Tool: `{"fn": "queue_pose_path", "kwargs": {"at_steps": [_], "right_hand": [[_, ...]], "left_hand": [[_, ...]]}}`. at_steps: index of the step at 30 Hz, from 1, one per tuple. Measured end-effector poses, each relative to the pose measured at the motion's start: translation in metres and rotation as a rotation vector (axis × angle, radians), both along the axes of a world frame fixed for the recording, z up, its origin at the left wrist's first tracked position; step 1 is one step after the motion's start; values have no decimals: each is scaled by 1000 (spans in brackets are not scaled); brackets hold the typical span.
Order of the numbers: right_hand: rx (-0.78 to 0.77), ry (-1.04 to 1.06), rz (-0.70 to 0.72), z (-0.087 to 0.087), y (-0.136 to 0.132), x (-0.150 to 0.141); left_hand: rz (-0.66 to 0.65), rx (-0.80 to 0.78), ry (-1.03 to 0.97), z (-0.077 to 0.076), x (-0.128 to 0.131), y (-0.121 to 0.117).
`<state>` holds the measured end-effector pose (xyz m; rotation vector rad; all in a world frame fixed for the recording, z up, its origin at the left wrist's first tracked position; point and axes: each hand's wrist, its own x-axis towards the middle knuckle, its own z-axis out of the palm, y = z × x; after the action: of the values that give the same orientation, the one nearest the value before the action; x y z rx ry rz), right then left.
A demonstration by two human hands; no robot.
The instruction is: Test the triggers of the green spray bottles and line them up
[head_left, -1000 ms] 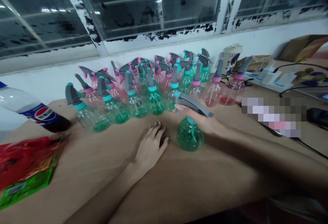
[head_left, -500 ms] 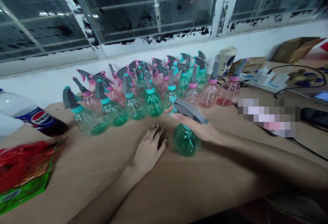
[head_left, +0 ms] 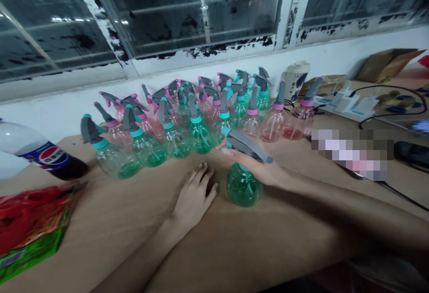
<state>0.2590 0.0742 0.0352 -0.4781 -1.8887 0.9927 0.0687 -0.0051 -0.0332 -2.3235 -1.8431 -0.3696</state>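
Note:
My right hand (head_left: 259,170) grips the neck of a green spray bottle (head_left: 243,186) with a grey trigger head, standing on the brown table (head_left: 134,221) in front of me. My left hand (head_left: 194,197) lies flat on the table just left of that bottle, fingers apart, holding nothing. Behind both hands stands a cluster of several green and pink spray bottles (head_left: 197,114), green ones mostly in front, pink ones behind and to the right.
A Pepsi bottle (head_left: 36,152) lies at the far left above a red and green snack bag (head_left: 31,226). A cup (head_left: 296,78), a power strip with chargers (head_left: 351,103), cables and a cardboard box (head_left: 389,63) sit at the right. A white wall and window run behind.
My right hand has shifted the held green bottle slightly left and nearer over the last second. My left hand stays flat on the table.

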Motion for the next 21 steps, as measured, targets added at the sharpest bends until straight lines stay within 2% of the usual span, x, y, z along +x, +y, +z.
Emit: {"fn": "queue_pose_path", "kwargs": {"at_steps": [4,11,16,21], "right_hand": [[0,-12,-37,5,-4,2],[17,-70,-17,4,-6,4],[-35,-22,47,4,-8,2],[-47,-15,20,2,-10,2]], "left_hand": [[13,-8,16,1,0,-1],[2,13,-5,-1,0,1],[0,15,-16,-2,-1,0],[-10,20,-24,-2,-1,0]]}}
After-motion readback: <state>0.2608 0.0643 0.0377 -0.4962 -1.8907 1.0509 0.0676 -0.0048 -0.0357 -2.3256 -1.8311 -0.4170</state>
